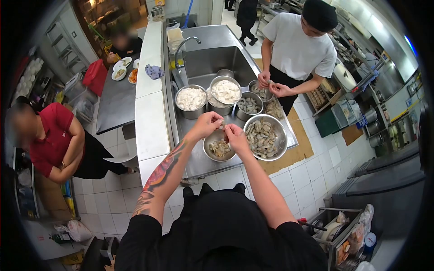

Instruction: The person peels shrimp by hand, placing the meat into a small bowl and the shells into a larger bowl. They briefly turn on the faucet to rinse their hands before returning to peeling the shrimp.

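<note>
My left hand [207, 125] and my right hand [237, 138] meet with fingers pinched on a small greyish shrimp [222, 125], mostly covered by the fingertips. Just below them sits a metal bowl [206, 152] with shrimp shells [219, 148] inside. Right of my right hand, a larger steel bowl [285, 139] is heaped with unpeeled shrimp [262, 137]. Beyond my hands stands a metal pot [242, 117] of grey peeled shrimp [248, 105]. Farther left are steel pots [191, 114] filled with pale, whitish pieces.
A steel sink [217, 63] with a curved tap [180, 49] lies beyond the pots. Across the counter corner, a co-worker in a white shirt [300, 43] handles something small over another pot. A white tiled ledge [151, 108] runs along the left; a person in red [56, 135] stands past it.
</note>
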A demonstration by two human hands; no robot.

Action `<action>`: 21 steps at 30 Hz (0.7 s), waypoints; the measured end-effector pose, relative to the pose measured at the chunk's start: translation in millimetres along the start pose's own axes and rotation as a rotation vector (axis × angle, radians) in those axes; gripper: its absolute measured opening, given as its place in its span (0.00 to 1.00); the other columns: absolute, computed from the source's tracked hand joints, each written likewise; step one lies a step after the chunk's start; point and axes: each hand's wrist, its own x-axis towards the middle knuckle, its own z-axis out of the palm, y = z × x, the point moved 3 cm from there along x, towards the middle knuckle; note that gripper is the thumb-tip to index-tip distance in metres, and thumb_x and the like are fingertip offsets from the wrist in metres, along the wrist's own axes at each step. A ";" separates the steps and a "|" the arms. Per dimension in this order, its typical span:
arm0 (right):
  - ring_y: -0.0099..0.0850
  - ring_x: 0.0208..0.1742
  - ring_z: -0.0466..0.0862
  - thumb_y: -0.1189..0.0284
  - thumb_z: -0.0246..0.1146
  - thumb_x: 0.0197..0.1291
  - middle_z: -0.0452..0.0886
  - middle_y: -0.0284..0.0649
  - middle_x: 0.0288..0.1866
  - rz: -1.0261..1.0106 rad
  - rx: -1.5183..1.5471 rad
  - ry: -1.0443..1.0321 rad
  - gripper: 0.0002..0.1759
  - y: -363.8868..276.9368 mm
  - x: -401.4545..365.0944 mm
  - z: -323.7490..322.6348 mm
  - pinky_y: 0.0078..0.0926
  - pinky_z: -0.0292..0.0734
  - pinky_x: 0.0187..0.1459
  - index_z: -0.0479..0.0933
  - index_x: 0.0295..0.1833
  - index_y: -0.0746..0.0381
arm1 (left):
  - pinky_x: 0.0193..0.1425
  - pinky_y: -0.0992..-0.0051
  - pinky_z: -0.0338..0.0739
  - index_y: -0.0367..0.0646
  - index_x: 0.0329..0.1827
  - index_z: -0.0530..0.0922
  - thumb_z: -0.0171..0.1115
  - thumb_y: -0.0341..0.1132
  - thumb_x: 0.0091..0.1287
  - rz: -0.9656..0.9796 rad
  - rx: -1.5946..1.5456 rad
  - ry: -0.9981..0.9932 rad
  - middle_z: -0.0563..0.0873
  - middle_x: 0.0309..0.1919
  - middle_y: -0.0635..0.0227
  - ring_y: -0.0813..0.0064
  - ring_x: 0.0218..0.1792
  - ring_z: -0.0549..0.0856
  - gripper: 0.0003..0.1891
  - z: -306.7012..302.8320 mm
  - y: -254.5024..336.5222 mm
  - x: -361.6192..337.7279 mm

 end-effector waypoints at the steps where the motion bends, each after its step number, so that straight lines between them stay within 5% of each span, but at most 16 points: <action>1: 0.18 0.29 0.77 0.64 0.56 0.77 0.78 0.30 0.27 -0.039 -0.037 0.021 0.15 -0.2 -1.3 -0.9 0.20 0.71 0.31 0.80 0.43 0.64 | 0.42 0.77 0.81 0.34 0.51 0.82 0.64 0.31 0.71 -0.010 0.004 -0.018 0.87 0.37 0.67 0.81 0.36 0.84 0.11 -1.0 1.1 -0.9; 9: 0.18 0.28 0.71 0.68 0.58 0.72 0.76 0.32 0.25 -0.242 -0.310 0.291 0.14 -19.5 -26.4 -0.3 0.22 0.69 0.31 0.79 0.35 0.66 | 0.38 0.76 0.81 0.37 0.48 0.84 0.64 0.29 0.69 -0.007 0.031 0.012 0.87 0.34 0.68 0.81 0.33 0.84 0.08 -3.9 5.8 -4.6; 12: 0.26 0.28 0.78 0.68 0.61 0.70 0.80 0.38 0.27 -0.270 -0.410 0.295 0.12 14.1 -26.5 -16.5 0.26 0.74 0.34 0.82 0.39 0.66 | 0.37 0.76 0.81 0.37 0.48 0.84 0.64 0.29 0.68 0.034 0.007 0.055 0.87 0.33 0.70 0.81 0.32 0.83 0.09 -11.2 -5.5 2.9; 14: 0.29 0.30 0.83 0.69 0.64 0.68 0.85 0.43 0.30 -0.631 -1.129 0.128 0.11 42.0 -23.8 -17.5 0.26 0.76 0.35 0.86 0.47 0.66 | 0.37 0.76 0.81 0.37 0.46 0.85 0.66 0.29 0.66 0.022 -0.027 0.035 0.87 0.33 0.69 0.81 0.31 0.83 0.08 -13.0 -3.5 2.1; 18: 0.39 0.31 0.86 0.72 0.66 0.65 0.86 0.49 0.33 -0.629 -0.808 0.238 0.12 13.4 -13.7 -14.5 0.30 0.79 0.37 0.86 0.50 0.65 | 0.38 0.76 0.81 0.37 0.44 0.86 0.68 0.30 0.64 0.009 0.047 0.022 0.89 0.33 0.68 0.80 0.32 0.85 0.09 -7.9 -2.8 -2.0; 21: 0.40 0.36 0.89 0.74 0.66 0.62 0.87 0.51 0.38 -0.424 -0.660 0.243 0.11 -47.4 -21.0 2.2 0.33 0.82 0.39 0.86 0.49 0.65 | 0.39 0.76 0.83 0.35 0.42 0.86 0.70 0.30 0.62 0.026 0.070 0.004 0.90 0.33 0.65 0.79 0.33 0.88 0.09 -3.0 2.8 -2.2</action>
